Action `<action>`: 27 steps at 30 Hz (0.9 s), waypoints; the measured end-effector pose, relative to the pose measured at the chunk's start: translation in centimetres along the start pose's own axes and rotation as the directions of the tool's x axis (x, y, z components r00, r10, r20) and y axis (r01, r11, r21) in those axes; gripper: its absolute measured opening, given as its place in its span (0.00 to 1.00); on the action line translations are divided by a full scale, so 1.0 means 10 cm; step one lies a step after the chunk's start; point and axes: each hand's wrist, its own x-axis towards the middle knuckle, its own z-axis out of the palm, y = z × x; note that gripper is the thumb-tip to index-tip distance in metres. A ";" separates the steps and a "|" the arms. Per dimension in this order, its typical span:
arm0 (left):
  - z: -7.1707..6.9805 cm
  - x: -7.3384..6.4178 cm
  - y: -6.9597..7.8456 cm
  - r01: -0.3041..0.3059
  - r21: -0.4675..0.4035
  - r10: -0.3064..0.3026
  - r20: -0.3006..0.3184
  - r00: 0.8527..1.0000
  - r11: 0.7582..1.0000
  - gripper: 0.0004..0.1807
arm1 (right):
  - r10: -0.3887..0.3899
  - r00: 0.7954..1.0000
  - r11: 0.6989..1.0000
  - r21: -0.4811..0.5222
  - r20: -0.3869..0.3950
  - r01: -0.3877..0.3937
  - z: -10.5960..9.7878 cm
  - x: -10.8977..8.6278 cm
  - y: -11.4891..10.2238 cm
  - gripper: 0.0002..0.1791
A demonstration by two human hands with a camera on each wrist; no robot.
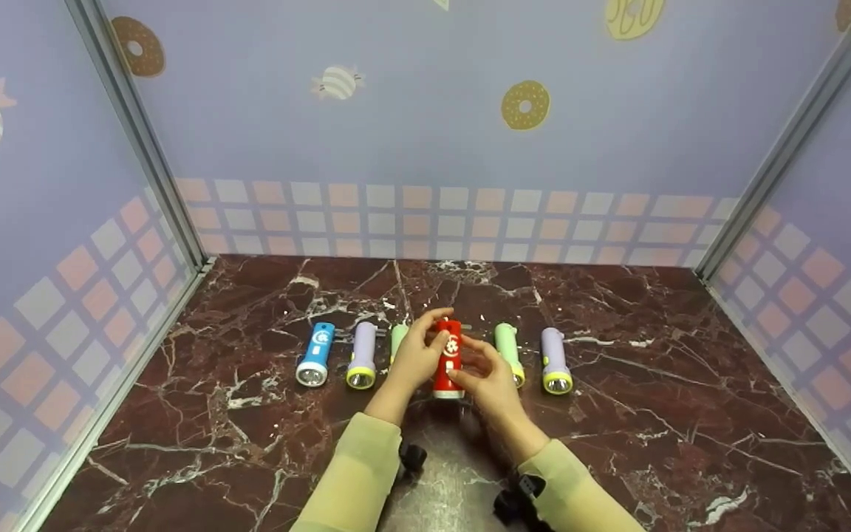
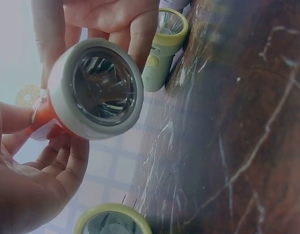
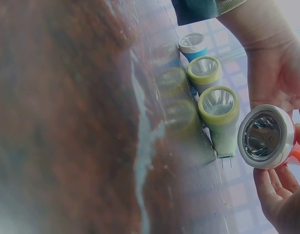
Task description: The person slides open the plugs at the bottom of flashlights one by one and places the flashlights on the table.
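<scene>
A red flashlight [image 1: 449, 379] with a white head ring is held between both hands, its lens toward the person. My left hand [image 1: 414, 358] grips it from the left, with the thumb on the body near the white printed mark. From the other side my right hand [image 1: 496, 383] holds it, thumb beside the pale switch. In the left wrist view the flashlight's white ring [image 2: 65, 92] surrounds a clear, unlit-looking lens. Its tail is partly hidden by fingers. Close by, a green flashlight [image 1: 397, 337] is partly behind my left hand; another green flashlight [image 1: 507, 343] stands behind my right hand.
Further left are a purple flashlight [image 1: 363, 351] and a blue flashlight [image 1: 319, 343]. Another purple flashlight [image 1: 554, 351] is at the right. All rest on a dark red marble-patterned tabletop [image 1: 654, 399]. Printed walls [image 1: 425, 148] enclose the back and sides.
</scene>
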 end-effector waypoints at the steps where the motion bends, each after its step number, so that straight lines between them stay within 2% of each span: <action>1: 0.00 0.00 0.00 0.003 -0.008 -0.003 -0.004 1.000 1.000 0.21 | -0.001 1.000 1.000 0.004 -0.003 0.001 0.00 0.00 0.00 0.33; 7: 0.01 0.01 0.00 0.028 -0.064 -0.030 -0.022 0.999 0.998 0.23 | 0.009 1.000 0.999 0.041 -0.022 -0.008 -0.01 0.02 0.01 0.34; 11: 0.01 0.01 -0.01 0.004 -0.085 -0.004 -0.006 1.000 0.996 0.22 | 0.008 1.000 0.998 0.058 -0.029 -0.006 -0.02 0.03 0.01 0.34; 16: 0.00 0.01 0.00 -0.012 -0.068 0.013 0.012 1.000 0.998 0.23 | 0.008 0.999 0.996 0.085 -0.039 -0.005 -0.03 0.03 0.00 0.34; 27: 0.00 0.01 0.00 0.073 -0.103 -0.069 0.040 0.997 0.992 0.30 | 0.019 0.998 0.996 0.088 -0.060 -0.014 -0.07 0.06 0.00 0.34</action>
